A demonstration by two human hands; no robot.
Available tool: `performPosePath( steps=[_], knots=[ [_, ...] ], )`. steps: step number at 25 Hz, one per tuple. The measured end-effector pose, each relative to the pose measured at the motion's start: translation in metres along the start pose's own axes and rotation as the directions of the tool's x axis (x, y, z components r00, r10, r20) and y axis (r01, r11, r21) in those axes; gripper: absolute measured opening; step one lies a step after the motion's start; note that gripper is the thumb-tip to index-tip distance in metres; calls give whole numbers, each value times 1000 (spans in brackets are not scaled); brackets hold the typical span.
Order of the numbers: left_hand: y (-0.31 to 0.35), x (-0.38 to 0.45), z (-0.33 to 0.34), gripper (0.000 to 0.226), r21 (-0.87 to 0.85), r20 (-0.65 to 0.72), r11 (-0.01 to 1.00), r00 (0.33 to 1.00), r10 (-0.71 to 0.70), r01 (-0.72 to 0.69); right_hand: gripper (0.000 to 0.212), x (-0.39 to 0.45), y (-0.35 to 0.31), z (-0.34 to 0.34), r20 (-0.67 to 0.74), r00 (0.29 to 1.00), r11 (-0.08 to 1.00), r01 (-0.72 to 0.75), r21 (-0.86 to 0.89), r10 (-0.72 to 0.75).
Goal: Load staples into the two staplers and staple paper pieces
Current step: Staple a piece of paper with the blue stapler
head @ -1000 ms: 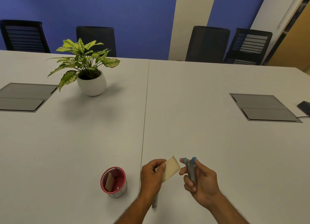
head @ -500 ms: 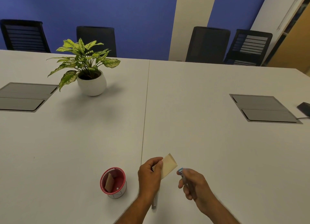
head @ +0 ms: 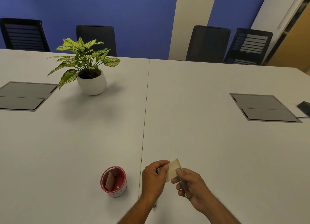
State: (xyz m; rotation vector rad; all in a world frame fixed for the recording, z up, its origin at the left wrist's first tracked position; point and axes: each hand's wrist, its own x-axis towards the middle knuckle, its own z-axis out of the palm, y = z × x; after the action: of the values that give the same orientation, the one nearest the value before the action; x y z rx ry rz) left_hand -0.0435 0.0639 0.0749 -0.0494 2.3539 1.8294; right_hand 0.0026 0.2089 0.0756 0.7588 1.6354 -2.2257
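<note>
White counter (head: 201,123), seen from above the near edge. Far left: a grey flap panel (head: 25,96) set flush in the surface. Right of it, a leafy plant (head: 83,59) in a round white pot (head: 92,84). Near centre-left: a red-rimmed cup (head: 114,181) standing upright, with a brown paper piece (head: 109,182) leaning inside it. Just right of the cup, the left hand (head: 154,178), its fingers (head: 165,167) closed on the left edge of a pale paper piece (head: 172,171) held above the counter. A small metal object (head: 154,205) shows under the left wrist; what it is cannot be told. Touching the paper's right edge, the right hand (head: 192,185) wraps its fingers (head: 180,180) around a slim grey stapler (head: 182,184) with a blue tip, which meets the paper. Far right: a second grey flap panel (head: 263,108), and a black device (head: 304,107) with a cable at the frame edge. Black chairs (head: 208,42) line the far side against a blue wall (head: 134,14).
</note>
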Motion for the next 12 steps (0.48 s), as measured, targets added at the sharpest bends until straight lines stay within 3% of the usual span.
performPosePath(
  steps=[12],
  knots=[
    [-2, -3, 5, 15, 29, 32, 999, 999, 28, -29, 55, 8, 3, 4, -51, 999, 1000, -13, -27, 11]
  ],
)
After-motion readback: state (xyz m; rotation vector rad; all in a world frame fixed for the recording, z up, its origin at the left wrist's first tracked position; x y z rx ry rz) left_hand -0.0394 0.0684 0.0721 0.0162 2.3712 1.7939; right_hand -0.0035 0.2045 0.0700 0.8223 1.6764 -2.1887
